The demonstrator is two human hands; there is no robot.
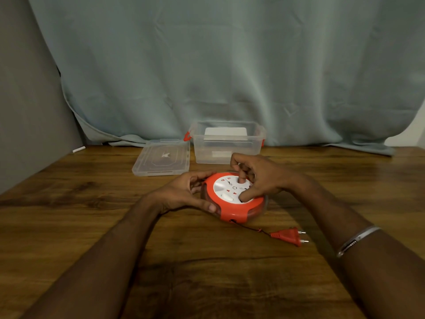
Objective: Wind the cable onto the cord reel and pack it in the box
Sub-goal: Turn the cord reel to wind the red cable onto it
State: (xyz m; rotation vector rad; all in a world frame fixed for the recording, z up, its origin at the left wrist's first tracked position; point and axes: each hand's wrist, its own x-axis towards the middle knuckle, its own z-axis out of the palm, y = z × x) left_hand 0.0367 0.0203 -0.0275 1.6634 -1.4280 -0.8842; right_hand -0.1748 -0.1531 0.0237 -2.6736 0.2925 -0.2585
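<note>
The left hand [184, 192] curls its grip round the left edge of the orange-and-white cord reel [233, 196], which lies flat on the wooden counter [92, 215]. The right hand [259, 178] rests on the reel's white face, bent fingers and thumb pressed into it (a bracelet [357, 239] circles that forearm). Nearer than both grips, a short length of cable [251, 227] leads to the orange plug [289, 236]. Beyond them stand the clear box [227, 143], open, and just to its left its lid [162, 157].
</note>
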